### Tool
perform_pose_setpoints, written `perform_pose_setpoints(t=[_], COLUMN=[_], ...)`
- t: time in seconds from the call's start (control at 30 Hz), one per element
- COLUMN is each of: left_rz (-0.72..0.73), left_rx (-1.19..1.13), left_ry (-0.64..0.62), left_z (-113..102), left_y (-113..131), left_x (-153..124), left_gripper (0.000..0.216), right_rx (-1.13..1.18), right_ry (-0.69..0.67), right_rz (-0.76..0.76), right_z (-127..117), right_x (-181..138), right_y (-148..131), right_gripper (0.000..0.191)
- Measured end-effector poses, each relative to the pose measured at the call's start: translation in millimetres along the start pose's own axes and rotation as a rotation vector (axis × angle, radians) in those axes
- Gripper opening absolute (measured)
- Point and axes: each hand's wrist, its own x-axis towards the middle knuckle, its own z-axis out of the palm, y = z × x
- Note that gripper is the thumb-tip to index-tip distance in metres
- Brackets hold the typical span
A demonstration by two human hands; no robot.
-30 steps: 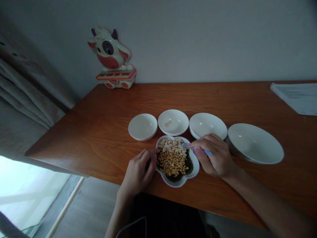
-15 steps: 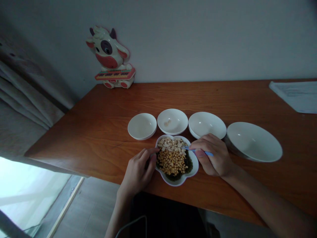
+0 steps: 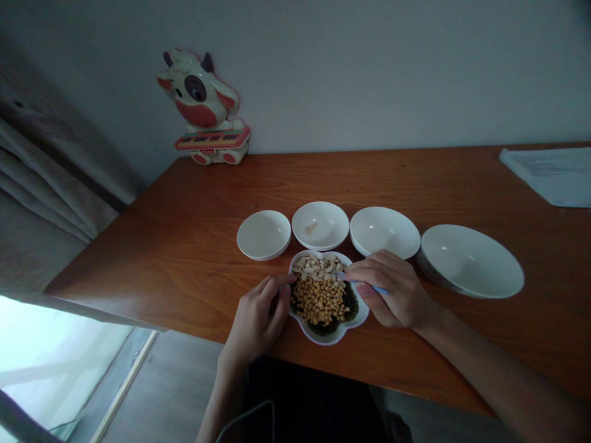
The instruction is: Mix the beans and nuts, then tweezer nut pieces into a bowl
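A white petal-shaped bowl (image 3: 362, 315) stands near the table's front edge. It holds pale split peanuts (image 3: 314, 266) at the back, yellow soybeans (image 3: 317, 298) in the middle and small dark green beans (image 3: 353, 304) around the sides and front. My left hand (image 3: 258, 314) grips the bowl's left rim, thumb and fingers curled together. In my right hand (image 3: 392, 289), pinched between thumb and fingers, is a thin blue plastic tool (image 3: 381, 290). Its tip is among the peanuts at the back right; I cannot make out the tip's shape.
Behind the petal bowl, four white bowls form a row: a small one (image 3: 264, 235), one (image 3: 320, 225) with a few pale bits inside, a third (image 3: 385, 231), and a larger one (image 3: 471, 259) at right. A cow toy keyboard (image 3: 210, 114) and papers (image 3: 554, 175) lie farther back.
My right hand has shifted slightly left with the blue tool, whose tip sits a little farther into the peanuts. My left hand stays on the rim.
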Motion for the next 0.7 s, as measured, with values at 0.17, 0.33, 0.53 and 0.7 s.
perform_pose_setpoints(t=[0.17, 0.33, 0.53, 0.7], left_rz=[-0.007, -0.007, -0.006, -0.013], left_rx=[0.003, 0.0, -0.013, -0.024], left_ry=[-0.006, -0.005, -0.005, -0.005], left_z=[-0.5, -0.2, -0.7, -0.1], left_y=[0.9, 0.2, 0.8, 0.4], left_x=[0.5, 0.2, 0.6, 0.1], left_gripper=[0.029, 0.029, 0.028, 0.026], right_rx=[-0.01, -0.019, -0.031, -0.038], right_ry=[-0.012, -0.016, -0.027, -0.039], right_rz=[-0.013, -0.022, -0.018, -0.024], right_z=[-0.1, 0.3, 0.5, 0.4], right_x=[0.6, 1.2, 0.6, 1.8], right_y=[-0.1, 0.2, 0.4, -0.5], right_gripper=[0.02, 0.019, 0.018, 0.017])
